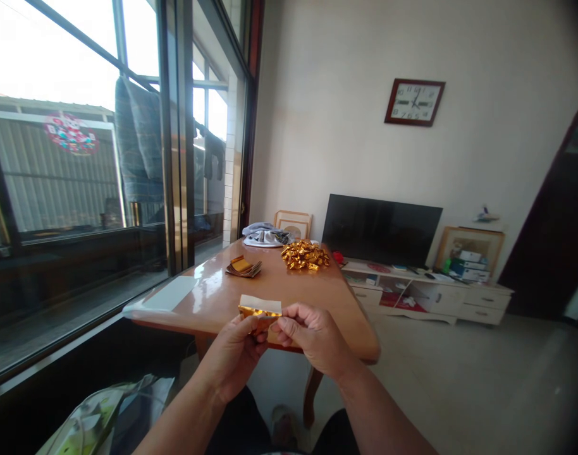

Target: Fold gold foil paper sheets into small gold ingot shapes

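Observation:
A sheet of gold foil paper (260,304) with a pale back is held up near the table's front edge, partly folded or curled over. My left hand (239,354) pinches its lower left side between thumb and fingers. My right hand (312,335) grips its right end, fingers closed. Farther along the table lies a stack of flat gold paper sheets (244,266). Behind it to the right rises a heap of folded gold foil pieces (305,255). The fingers hide the lower part of the held sheet.
The glossy wooden table (217,300) bears a white sheet (170,293) at its left and folded cloth (265,235) at its far end. A television (381,230) stands on a white cabinet (483,309) beyond. Windows run along the left; a bag (97,417) sits low left.

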`<state>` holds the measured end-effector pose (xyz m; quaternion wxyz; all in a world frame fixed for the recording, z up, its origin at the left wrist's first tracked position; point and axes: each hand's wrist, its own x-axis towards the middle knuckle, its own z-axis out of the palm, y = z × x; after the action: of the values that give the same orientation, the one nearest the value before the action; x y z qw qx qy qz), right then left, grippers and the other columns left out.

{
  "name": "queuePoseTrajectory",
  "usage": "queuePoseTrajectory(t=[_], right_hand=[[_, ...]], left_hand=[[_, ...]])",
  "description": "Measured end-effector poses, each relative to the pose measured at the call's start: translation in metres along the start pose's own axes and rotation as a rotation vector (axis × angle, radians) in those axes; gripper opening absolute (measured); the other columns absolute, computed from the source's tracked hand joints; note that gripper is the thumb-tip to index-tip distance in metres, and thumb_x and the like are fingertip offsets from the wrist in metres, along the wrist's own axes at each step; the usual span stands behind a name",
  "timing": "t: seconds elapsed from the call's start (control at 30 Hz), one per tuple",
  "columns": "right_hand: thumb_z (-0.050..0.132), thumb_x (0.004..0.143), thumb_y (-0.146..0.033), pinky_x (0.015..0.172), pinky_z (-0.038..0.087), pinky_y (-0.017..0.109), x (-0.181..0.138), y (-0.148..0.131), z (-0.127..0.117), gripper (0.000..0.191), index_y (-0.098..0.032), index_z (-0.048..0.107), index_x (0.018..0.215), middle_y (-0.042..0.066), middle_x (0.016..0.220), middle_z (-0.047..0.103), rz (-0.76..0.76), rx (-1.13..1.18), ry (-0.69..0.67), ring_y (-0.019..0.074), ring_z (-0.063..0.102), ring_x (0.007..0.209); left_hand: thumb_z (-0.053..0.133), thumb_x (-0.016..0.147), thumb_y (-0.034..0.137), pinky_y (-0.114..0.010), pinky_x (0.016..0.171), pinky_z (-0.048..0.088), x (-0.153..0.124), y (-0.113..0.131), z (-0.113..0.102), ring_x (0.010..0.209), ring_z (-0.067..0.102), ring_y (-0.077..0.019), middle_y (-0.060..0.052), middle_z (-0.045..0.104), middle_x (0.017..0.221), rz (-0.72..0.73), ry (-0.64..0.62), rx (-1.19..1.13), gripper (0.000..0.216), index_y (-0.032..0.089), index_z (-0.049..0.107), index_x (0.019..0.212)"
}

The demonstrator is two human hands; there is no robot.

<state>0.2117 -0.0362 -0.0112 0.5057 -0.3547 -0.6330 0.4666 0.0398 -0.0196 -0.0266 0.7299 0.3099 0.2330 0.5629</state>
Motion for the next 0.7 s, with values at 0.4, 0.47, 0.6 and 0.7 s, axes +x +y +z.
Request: queuePoseTrajectory(t=[0.4,0.47,0.6,0.7], right_hand=[[0.07,0.085,-0.05,0.069,0.055,0.028,-0.0019,-0.0006,-0.0025,0.037,-0.014,0.068,0.092,0.004,0.079,0.069,0.0,-0.023,-0.021,0.0127,0.064,0.068],[0.07,0.085,-0.051,0.068,0.055,0.028,-0.0024,-0.0019,-0.0016,0.037,-0.014,0.067,0.09,0.004,0.079,0.068,0.005,-0.032,-0.009,0.013,0.064,0.068],[0.067,0.087,-0.049,0.066,0.053,0.027,-0.0027,-0.0021,-0.0003,0.034,-0.014,0.065,0.088,0.003,0.074,0.066,-0.003,-0.069,0.004,0.0124,0.061,0.065],[0.068,0.088,-0.043,0.065,0.051,0.026,-0.0033,-0.0007,-0.001,0.028,-0.016,0.062,0.093,0.001,0.077,0.066,-0.059,-0.071,0.045,0.0119,0.059,0.066]], left_hand=[[0.081,0.069,0.015,-0.018,0.054,0.045,-0.0009,-0.0014,0.0021,0.055,0.053,-0.0065,0.001,0.062,0.068,0.016,-0.036,0.033,0.021,0.013,0.065,0.082],[0.082,0.069,0.016,-0.018,0.055,0.045,-0.0009,-0.003,0.0012,0.056,0.053,-0.006,0.002,0.062,0.068,0.031,-0.045,0.037,0.021,0.013,0.065,0.082],[0.082,0.072,0.019,-0.017,0.053,0.043,-0.0004,-0.0051,0.0006,0.058,0.054,-0.0058,0.001,0.063,0.07,0.068,-0.029,0.054,0.022,0.013,0.065,0.085],[0.083,0.07,0.02,-0.018,0.053,0.042,-0.0007,-0.0034,0.0014,0.058,0.055,-0.0065,0.001,0.064,0.072,0.1,-0.002,0.066,0.024,0.013,0.065,0.086]])
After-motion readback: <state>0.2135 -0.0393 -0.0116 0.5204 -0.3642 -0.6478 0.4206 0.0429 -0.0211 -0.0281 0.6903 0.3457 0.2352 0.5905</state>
